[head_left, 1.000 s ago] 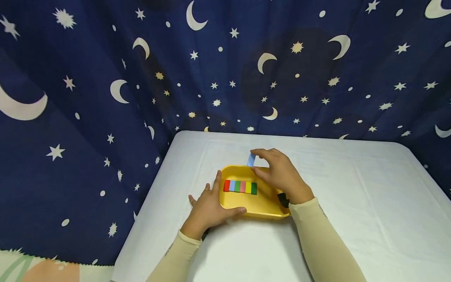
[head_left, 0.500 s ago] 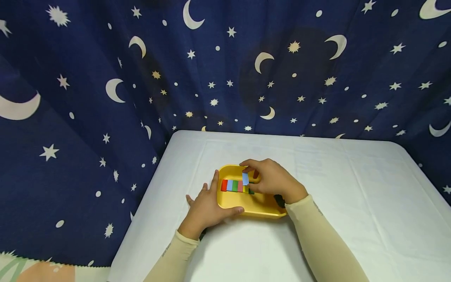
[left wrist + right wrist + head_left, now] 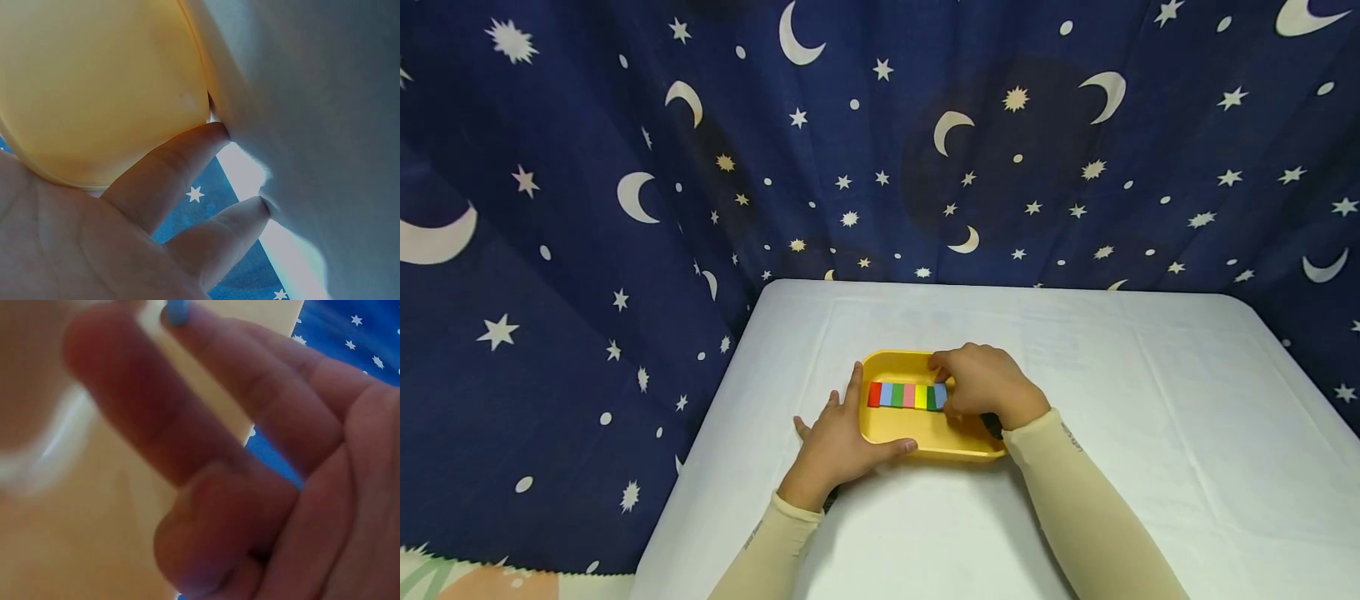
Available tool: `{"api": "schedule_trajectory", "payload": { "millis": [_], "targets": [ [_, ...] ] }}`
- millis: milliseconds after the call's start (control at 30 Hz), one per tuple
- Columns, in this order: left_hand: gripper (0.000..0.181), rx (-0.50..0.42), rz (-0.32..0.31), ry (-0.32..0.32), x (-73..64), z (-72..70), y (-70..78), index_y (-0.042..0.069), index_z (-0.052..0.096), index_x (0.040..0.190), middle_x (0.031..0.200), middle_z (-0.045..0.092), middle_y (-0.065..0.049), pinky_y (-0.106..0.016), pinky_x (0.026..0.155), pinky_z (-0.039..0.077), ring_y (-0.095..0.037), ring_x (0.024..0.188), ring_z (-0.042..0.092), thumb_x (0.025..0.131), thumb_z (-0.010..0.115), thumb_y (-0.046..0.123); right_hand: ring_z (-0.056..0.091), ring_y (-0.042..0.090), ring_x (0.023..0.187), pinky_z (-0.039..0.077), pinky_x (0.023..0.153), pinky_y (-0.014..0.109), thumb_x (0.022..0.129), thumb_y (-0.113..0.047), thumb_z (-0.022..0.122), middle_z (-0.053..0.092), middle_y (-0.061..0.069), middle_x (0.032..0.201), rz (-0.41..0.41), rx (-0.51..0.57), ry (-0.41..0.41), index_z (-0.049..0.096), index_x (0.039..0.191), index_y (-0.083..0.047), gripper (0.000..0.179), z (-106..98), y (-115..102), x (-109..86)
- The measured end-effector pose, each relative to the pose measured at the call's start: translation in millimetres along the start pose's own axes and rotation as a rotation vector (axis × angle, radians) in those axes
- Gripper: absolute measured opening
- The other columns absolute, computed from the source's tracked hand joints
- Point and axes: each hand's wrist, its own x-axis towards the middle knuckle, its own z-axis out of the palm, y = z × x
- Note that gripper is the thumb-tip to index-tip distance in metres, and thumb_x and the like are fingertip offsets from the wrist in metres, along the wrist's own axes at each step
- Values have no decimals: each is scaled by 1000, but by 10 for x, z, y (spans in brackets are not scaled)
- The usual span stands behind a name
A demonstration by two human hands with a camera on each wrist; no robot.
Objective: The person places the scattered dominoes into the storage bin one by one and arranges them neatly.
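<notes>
Inside a yellow tray (image 3: 917, 432), a row of small flat coloured blocks (image 3: 897, 395) lies side by side, running from red at the left to dark green. At the row's right end is a light-blue block (image 3: 941, 397), pinched by the fingertips of my right hand (image 3: 988, 387). A bit of that blue block (image 3: 177, 311) shows at a fingertip in the right wrist view. My left hand (image 3: 837, 450) spreads straight fingers around the tray's near left corner, thumb along the front wall. In the left wrist view, the fingers (image 3: 172, 165) rest against the tray's outside.
The tray stands on a table with a white cloth (image 3: 1150, 467). Behind and to the left hangs a dark-blue curtain (image 3: 865, 100) with moons and stars. A dark wrist strap (image 3: 992, 426) shows beside the right cuff, over the tray's right end.
My right hand has brought the light-blue block from above the tray's far rim down to the right end of the row. The left hand stays at the tray's corner.
</notes>
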Motion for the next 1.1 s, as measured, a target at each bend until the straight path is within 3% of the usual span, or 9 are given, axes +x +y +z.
{"api": "schedule_trajectory", "payload": {
  "millis": [300, 633, 1100],
  "targets": [
    [147, -11, 6, 0, -5, -29, 16, 34, -5, 171, 152, 58, -8, -92, 103, 10, -39, 151, 39, 58, 57, 106, 60, 16, 84, 52, 71, 40, 66, -19, 87, 73, -13, 97, 44, -25, -17, 75, 123, -21, 58, 14, 34, 11],
    [145, 2, -5, -2, -11, -27, 20, 33, -3, 171, 152, 58, -9, -92, 103, 10, -36, 151, 40, 61, 63, 102, 60, 17, 88, 53, 78, 42, 67, -19, 89, 74, -12, 99, 61, -17, -24, 74, 124, -20, 60, 20, 17, -4],
    [146, -17, 10, 8, -8, -5, 0, 34, -5, 171, 154, 56, -9, -93, 102, 10, -40, 150, 40, 59, 60, 104, 61, 15, 85, 54, 76, 42, 66, -16, 90, 74, -11, 99, 40, -8, -22, 74, 119, -19, 55, 34, 22, -4]
  ]
}}
